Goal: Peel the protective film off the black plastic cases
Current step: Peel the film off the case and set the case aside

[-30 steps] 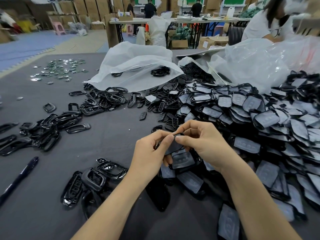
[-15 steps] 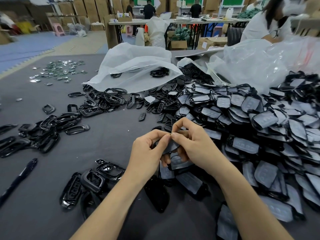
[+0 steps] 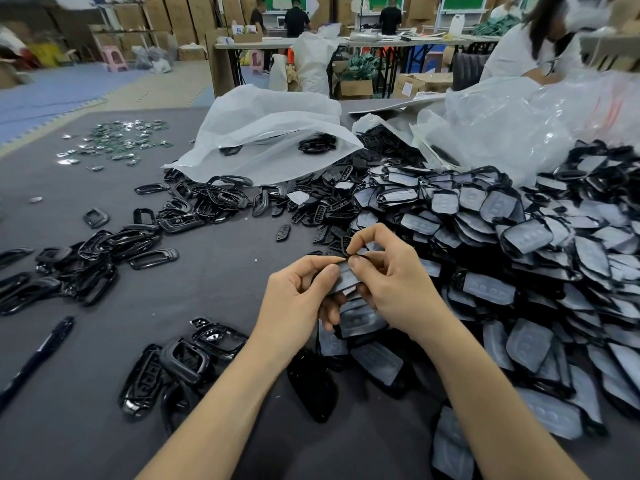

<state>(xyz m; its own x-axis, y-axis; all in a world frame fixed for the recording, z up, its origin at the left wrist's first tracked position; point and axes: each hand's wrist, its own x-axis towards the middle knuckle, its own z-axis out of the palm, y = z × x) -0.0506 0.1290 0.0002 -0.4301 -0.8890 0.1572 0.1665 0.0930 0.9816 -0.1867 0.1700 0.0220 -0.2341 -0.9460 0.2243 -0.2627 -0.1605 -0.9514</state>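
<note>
My left hand (image 3: 298, 299) grips a black plastic case (image 3: 343, 282) with a greyish film on its face, thumb on top near its left edge. My right hand (image 3: 391, 282) pinches the film at the case's upper right corner between thumb and forefinger; the other fingers curl under the case. Both hands hover above the grey table, at the near edge of a big heap of film-covered black cases (image 3: 519, 244) that fills the right side. A bare glossy black case (image 3: 313, 389) lies on the table just below my left wrist.
Black frame parts (image 3: 183, 362) lie near my left forearm and more (image 3: 86, 261) spread to the left. A black pen (image 3: 38, 355) lies at the far left. White plastic bags (image 3: 270, 133) sit behind. A person in white (image 3: 519, 46) works at the far right.
Both hands have stayed in the same place with the case. My right fingers have shifted up to the case's upper corner and pinch at the film there.
</note>
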